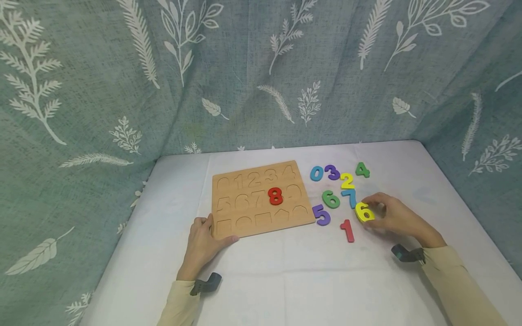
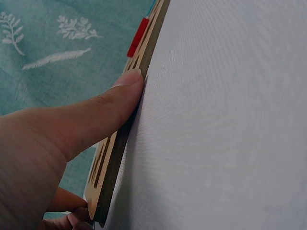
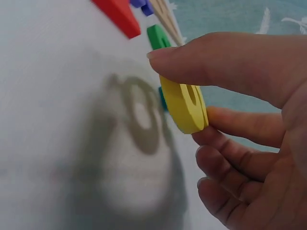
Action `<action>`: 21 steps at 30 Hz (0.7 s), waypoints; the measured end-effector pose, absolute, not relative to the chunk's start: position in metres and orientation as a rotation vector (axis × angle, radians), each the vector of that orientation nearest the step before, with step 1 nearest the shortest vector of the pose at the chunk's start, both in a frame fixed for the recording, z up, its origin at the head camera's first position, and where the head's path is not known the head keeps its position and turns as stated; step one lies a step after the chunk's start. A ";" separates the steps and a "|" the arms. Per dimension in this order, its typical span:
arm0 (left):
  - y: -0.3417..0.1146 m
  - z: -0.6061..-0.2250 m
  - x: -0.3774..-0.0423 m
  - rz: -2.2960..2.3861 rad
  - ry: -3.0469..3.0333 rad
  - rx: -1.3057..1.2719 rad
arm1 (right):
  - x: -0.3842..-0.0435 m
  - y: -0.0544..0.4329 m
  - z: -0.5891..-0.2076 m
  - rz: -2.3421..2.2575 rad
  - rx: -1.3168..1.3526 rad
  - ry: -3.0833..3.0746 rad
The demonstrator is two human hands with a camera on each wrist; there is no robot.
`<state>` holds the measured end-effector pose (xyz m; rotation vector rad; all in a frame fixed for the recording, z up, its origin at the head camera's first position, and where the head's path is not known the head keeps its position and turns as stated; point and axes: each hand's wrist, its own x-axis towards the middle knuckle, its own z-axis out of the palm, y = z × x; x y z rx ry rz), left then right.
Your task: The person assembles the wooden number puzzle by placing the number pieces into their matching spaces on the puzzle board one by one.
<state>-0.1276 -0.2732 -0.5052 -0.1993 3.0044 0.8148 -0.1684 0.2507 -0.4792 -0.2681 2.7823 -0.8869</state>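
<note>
The wooden number puzzle board [image 1: 263,216] lies flat with outlined recesses. At its near left corner my left hand [image 1: 202,242] holds it, thumb [image 2: 127,81] along the near edge and fingers round the left side. My right hand [image 1: 393,216] pinches a yellow number piece [image 1: 364,212], which reads as a 6 in the head view. In the right wrist view this piece is tilted on edge above the cloth, its shadow apart from it. On the board, at the right of the middle row, is a red 8 [image 1: 275,196].
Loose number pieces lie right of the board: a blue 0 [image 1: 316,173], purple 3 [image 1: 332,172], yellow 2 [image 1: 347,181], green 4 [image 1: 362,170], blue 7 [image 1: 350,198], green 6 [image 1: 331,199], purple 5 [image 1: 321,215] and red 1 [image 1: 347,231]. White cloth [image 1: 281,290] covers the table; a leaf-patterned curtain [image 1: 244,77] surrounds it.
</note>
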 end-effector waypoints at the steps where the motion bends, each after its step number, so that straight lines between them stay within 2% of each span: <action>1: -0.273 -0.505 -0.128 0.815 3.004 -0.201 | -0.169 0.249 -0.478 -0.886 -0.268 2.790; 21: -0.273 -0.506 -0.128 0.826 3.006 -0.197 | -0.190 0.214 -0.441 -0.972 -0.352 2.809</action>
